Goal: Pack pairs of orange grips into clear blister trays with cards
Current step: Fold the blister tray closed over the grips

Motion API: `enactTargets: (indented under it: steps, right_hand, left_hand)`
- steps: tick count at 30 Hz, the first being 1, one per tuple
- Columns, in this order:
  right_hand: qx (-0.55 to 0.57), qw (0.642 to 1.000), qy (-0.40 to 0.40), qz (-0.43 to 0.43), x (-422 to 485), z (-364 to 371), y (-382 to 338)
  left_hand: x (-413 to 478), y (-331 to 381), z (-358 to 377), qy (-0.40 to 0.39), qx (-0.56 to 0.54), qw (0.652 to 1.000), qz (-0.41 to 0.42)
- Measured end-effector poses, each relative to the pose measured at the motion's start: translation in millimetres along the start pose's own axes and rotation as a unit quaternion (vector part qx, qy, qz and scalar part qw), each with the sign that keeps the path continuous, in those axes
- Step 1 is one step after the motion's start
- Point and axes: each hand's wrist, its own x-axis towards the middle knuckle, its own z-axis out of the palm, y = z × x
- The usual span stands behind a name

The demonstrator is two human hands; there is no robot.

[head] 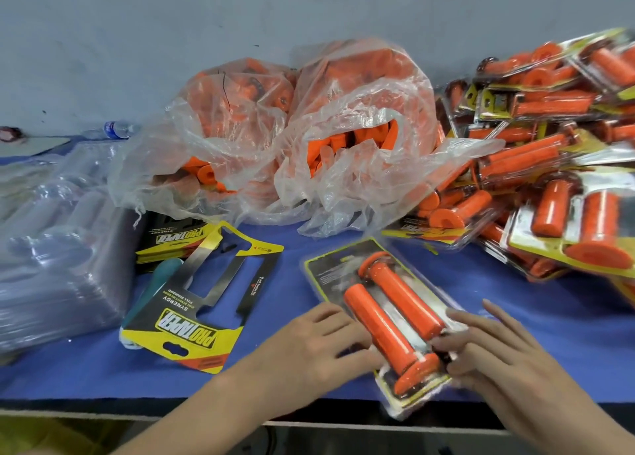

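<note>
A clear blister tray [323, 265] lies on the blue table near the front edge, with a dark card inside and two orange grips [388, 313] side by side in it. My left hand [319, 344] rests on the tray's left side with its fingers fairly straight. On the tray's near right end my right hand [494, 348] presses with spread fingers, close to the flanged end of one grip. A loose yellow and black card [202, 306] lies flat to the left.
A stack of empty clear trays [51, 248] stands at the far left, with more cards [171, 241] beside it. Two plastic bags of loose orange grips [309, 138] sit at the back. A heap of packed blisters [549, 179] fills the right. A water bottle [117, 129] lies by the wall.
</note>
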Motion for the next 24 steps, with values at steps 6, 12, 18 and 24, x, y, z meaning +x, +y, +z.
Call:
enactTargets:
  steps: [6,12,18,24]
  right_hand:
    - [0.040,0.998,-0.035,0.046,6.9,22.5,-28.8]
    - [-0.024,0.999,0.044,0.016,27.3,39.3,-32.2]
    - [-0.001,1.000,-0.003,0.013,31.7,43.6,-15.1]
    - [0.037,0.997,-0.072,0.020,49.3,52.3,-12.0]
  left_hand:
    - [9.7,3.1,-1.2,0.014,0.039,0.999,-0.027]
    - [10.6,-6.6,5.1,0.021,0.043,0.998,-0.050]
    - [-2.7,-38.3,-2.4,-0.018,0.058,0.995,-0.084]
    - [-7.1,-40.5,-3.3,-0.029,0.038,0.992,-0.113]
